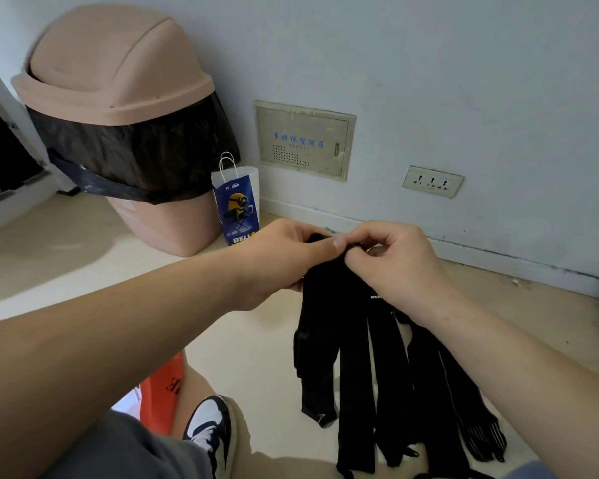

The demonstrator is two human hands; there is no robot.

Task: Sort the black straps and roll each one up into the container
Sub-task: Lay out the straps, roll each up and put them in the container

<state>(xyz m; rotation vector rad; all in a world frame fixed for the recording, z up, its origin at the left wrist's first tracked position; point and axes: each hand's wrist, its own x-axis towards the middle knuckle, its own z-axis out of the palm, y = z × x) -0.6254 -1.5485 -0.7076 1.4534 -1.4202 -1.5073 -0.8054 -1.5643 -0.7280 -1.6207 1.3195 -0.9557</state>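
A single wide-angle camera worn on the person's head looks forward and steeply down at a beige floor (256, 340), facing a pale blue-grey wall (464, 81) that runs across the top of the frame. The view is close. Both bare forearms reach in from the bottom corners, and the left hand (284, 257) and right hand (395, 264) meet just above mid-frame, pinching the top of a bunch of black fabric straps (357, 357). A pink plastic swing-lid bin (118, 70) at the floor's far left edge leans with the lens's curve. The wearer's white-and-black sneaker (208, 423) shows near the bottom edge.
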